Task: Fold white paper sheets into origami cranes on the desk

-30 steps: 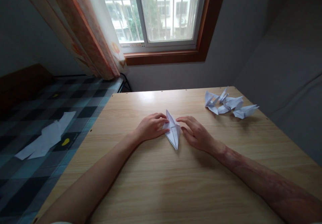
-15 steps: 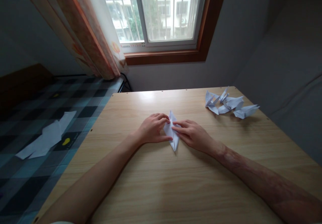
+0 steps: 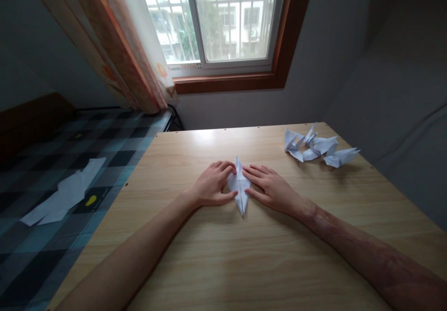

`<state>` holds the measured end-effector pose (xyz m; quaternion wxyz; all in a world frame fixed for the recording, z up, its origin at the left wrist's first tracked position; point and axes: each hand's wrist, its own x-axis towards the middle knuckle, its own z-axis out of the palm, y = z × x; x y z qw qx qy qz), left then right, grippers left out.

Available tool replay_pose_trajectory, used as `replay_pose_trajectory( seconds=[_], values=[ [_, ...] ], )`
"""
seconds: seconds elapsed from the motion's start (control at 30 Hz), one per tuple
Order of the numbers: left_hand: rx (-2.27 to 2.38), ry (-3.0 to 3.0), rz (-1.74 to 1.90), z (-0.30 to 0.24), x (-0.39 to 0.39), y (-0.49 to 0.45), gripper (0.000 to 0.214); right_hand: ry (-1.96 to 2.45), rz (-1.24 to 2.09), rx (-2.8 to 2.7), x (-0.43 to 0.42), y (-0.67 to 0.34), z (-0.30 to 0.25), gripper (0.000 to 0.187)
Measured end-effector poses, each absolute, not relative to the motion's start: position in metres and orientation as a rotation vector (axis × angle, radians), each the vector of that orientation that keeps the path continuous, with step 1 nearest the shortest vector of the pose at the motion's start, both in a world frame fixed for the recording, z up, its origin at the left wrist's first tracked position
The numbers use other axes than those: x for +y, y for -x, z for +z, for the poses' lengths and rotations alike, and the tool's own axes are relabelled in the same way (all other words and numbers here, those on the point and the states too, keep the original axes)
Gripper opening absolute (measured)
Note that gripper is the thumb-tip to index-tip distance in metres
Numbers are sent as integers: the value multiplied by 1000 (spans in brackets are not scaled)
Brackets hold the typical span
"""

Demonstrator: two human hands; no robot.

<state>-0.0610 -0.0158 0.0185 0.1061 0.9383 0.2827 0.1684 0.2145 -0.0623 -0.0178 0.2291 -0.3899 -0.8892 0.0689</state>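
A narrow white folded paper piece [image 3: 240, 191], pointed at both ends, lies flat in the middle of the wooden table [image 3: 244, 255]. My left hand [image 3: 212, 185] rests on its left side, fingers curled with the tips pressing the paper's edge. My right hand [image 3: 270, 187] lies on its right side with the fingers stretched out flat, pressing the fold down. Neither hand lifts the paper off the table.
Several finished white paper cranes [image 3: 319, 146] sit at the table's far right. A bed with a dark checked cover [image 3: 52, 162] stands to the left, with loose white paper sheets [image 3: 64, 194] on it. A window and curtain are behind the table.
The paper's right flap has been folded inward, making the piece narrower. My right hand moved left onto it and flattened out; my left hand stayed on the left edge.
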Motion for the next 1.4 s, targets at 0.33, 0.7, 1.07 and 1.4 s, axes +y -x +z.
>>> replay_pose_trajectory(
  seconds=[0.33, 0.7, 1.07, 1.4],
  values=[
    [981, -2729, 578, 8, -16, 57, 49, 1011, 236, -2468, -64, -214, -12, 54],
    [1035, -2759, 632, 5, -17, 58, 74, 1264, 250, -2445, -46, -206, -27, 64],
    [968, -2797, 511, 7, -17, 59, 79, 1351, 214, -2501, -48, -200, -22, 69],
    [963, -2799, 369, 3, -16, 60, 84, 1265, 219, -2527, -50, -201, -22, 68]
  ],
)
